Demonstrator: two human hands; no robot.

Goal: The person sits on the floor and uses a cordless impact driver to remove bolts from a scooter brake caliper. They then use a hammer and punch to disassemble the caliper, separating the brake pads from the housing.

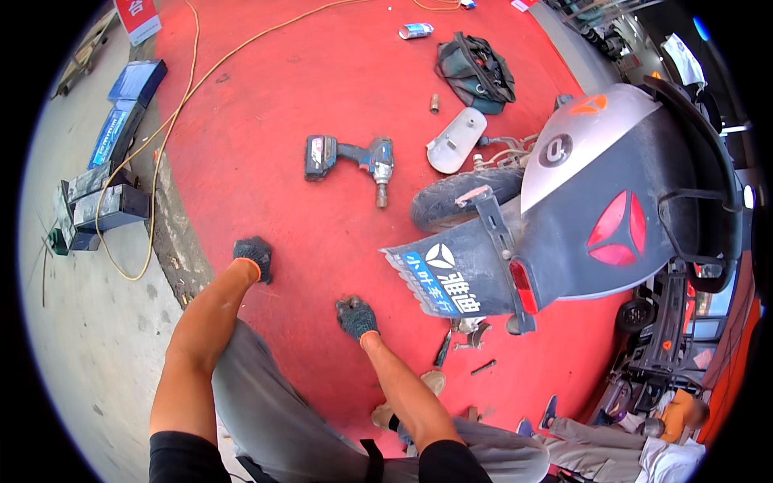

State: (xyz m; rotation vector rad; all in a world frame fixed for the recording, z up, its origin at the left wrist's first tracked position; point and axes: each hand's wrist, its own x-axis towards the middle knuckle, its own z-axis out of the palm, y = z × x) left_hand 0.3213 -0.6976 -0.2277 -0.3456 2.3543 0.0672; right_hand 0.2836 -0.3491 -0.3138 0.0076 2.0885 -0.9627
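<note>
My left hand (254, 258), in a dark knit glove with an orange cuff, hangs over the red floor; its fingers are not clear enough to read. My right hand (357, 319), gloved alike, has its fingers curled in, and whatever may be inside is hidden. Beyond both hands a cordless impact wrench (366, 158) with a socket lies on its side. Right of my right hand is the scooter's black rear mudguard (451, 274), near the rear wheel (451, 201). A silver oval cover (457, 141) rests beside the wheel. Hand tools (471, 334) lie below the mudguard.
A dark tool bag (477, 72), a bottle (415, 30) and a small metal socket (435, 103) lie farther off. A yellow hose (173, 121) crosses the floor's left side past dark battery blocks (113, 208). Another person (612, 443) sits at lower right.
</note>
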